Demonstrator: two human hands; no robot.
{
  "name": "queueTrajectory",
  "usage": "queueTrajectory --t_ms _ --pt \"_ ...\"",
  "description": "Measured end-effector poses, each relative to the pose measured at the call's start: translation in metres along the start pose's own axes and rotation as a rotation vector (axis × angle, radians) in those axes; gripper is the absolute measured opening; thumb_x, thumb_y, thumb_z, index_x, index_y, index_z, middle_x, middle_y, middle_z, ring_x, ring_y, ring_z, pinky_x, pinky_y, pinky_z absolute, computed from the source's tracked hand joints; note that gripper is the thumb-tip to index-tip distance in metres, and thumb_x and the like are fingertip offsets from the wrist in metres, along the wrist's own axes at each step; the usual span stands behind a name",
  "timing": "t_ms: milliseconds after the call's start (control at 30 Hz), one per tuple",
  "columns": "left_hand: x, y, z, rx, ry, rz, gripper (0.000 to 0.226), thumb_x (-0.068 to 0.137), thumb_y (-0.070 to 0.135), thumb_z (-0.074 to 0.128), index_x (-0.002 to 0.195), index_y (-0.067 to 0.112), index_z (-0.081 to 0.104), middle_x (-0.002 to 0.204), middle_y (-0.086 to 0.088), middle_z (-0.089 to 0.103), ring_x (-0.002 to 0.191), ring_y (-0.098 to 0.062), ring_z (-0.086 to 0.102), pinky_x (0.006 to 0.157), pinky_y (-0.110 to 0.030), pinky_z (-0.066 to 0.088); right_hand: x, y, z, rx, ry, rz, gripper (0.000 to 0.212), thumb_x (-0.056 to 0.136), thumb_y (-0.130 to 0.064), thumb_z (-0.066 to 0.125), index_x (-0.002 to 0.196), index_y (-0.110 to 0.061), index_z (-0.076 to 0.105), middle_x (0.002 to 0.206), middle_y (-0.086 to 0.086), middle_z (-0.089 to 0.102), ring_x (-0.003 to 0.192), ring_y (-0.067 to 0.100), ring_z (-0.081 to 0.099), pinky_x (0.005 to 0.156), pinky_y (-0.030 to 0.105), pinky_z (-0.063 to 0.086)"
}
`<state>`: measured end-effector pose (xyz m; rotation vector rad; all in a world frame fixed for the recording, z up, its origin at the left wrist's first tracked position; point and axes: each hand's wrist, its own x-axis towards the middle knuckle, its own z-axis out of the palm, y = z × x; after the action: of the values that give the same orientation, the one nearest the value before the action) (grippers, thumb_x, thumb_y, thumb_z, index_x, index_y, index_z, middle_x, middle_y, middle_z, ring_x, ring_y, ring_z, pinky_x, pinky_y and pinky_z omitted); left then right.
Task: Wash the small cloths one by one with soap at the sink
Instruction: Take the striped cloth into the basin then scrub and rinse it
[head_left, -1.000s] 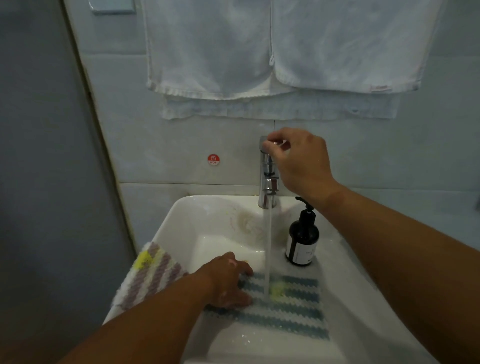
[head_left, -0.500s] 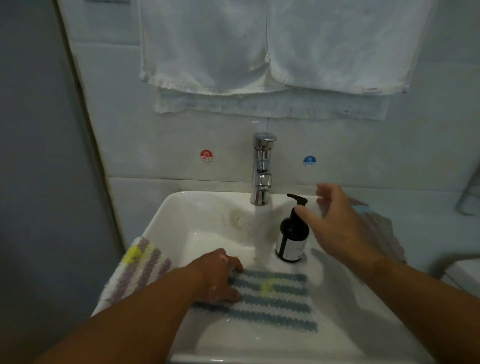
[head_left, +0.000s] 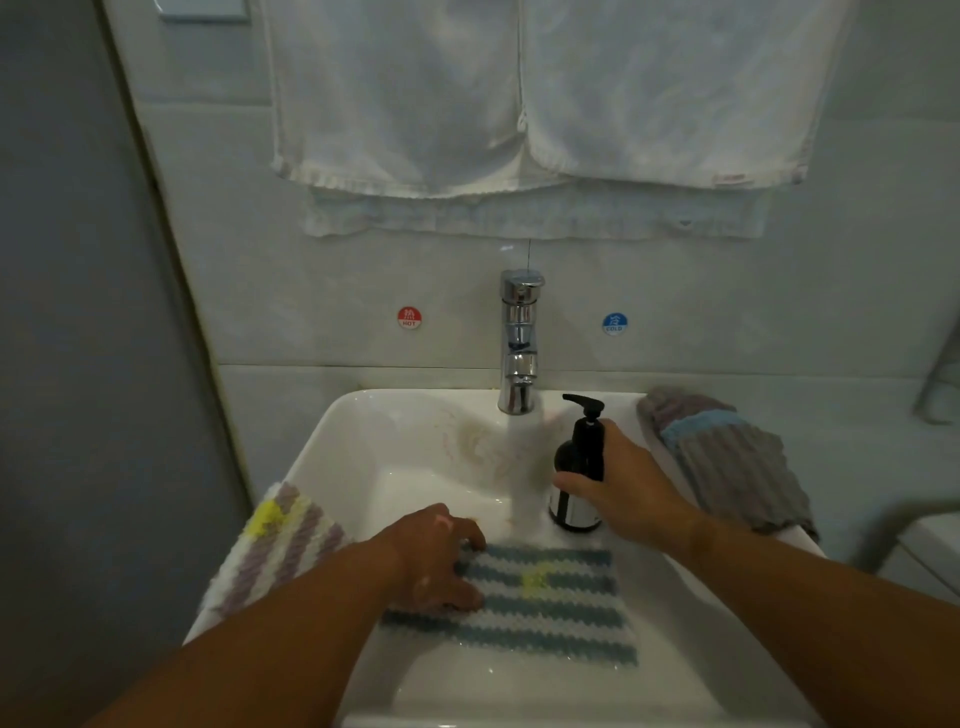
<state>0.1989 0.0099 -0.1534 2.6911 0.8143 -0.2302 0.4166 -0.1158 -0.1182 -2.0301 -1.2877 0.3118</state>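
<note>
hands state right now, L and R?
Left hand: fingers curled on the blue-striped cloth.
Right hand: grips the soap bottle.

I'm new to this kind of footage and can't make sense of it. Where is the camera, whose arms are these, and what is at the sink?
There is no machine here. The view comes from a camera worn on a person's head, looking forward and down, so both arms are their own. The left hand grips the left edge of a blue-striped cloth, which lies flat in the white sink. Water runs from the tap. The right hand is curled round a dark soap bottle standing beside the stream. A purple-striped cloth lies on the sink's left rim and a grey cloth on its right rim. White towels hang on the wall above.
</note>
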Motion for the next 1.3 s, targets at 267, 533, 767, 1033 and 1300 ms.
queueTrajectory --t_ms 267,533,767,1033,1300 --pt "0.001 -0.002 0.0 -0.008 -0.003 0.003 0.066 0.084 0.055 0.074 0.143 0.037 0.05 0.114 0.006 0.04 0.11 -0.018 0.049 0.1 -0.03 0.045 -0.018 -0.006 -0.014 -0.214 -0.132 -0.18 0.027 0.101 -0.039 0.054 0.121 -0.03 0.037 0.082 -0.009 0.061 0.07 0.008 0.06 0.056 0.019 0.04" --pt "0.0 -0.001 0.001 -0.013 0.003 -0.003 0.067 0.085 0.054 0.075 0.144 0.035 0.05 0.114 0.005 0.041 0.116 -0.021 0.052 0.102 -0.031 0.046 -0.031 0.0 -0.008 -0.091 -0.073 -0.154 0.032 0.094 -0.046 0.064 0.115 -0.032 0.044 0.093 -0.01 0.061 0.079 0.005 0.058 0.062 0.015 0.044" --pt "0.001 -0.003 0.003 -0.025 0.005 -0.02 0.066 0.084 0.057 0.074 0.143 0.038 0.051 0.116 0.006 0.043 0.115 -0.02 0.052 0.104 -0.032 0.046 -0.033 0.005 -0.008 -0.032 -0.097 -0.195 0.063 0.077 -0.046 0.084 0.124 -0.038 0.044 0.105 -0.017 0.061 0.095 0.003 0.062 0.075 0.012 0.049" --pt "0.0 -0.004 0.0 -0.03 0.0 -0.009 0.064 0.084 0.057 0.074 0.142 0.038 0.051 0.116 0.006 0.042 0.112 -0.019 0.05 0.104 -0.033 0.045 -0.043 -0.011 -0.033 -0.202 -0.246 -0.251 0.122 0.079 -0.03 0.081 0.148 -0.063 -0.013 0.073 0.001 0.065 0.062 0.015 0.062 0.063 0.029 0.057" --pt "0.0 -0.002 0.001 -0.024 0.002 -0.022 0.064 0.083 0.056 0.075 0.14 0.039 0.052 0.114 0.007 0.042 0.11 -0.018 0.049 0.104 -0.033 0.046 -0.053 -0.008 -0.032 -0.477 -0.527 -0.303 0.114 0.08 -0.027 0.079 0.145 -0.07 -0.005 0.077 -0.013 0.056 0.065 0.01 0.055 0.055 0.02 0.047"
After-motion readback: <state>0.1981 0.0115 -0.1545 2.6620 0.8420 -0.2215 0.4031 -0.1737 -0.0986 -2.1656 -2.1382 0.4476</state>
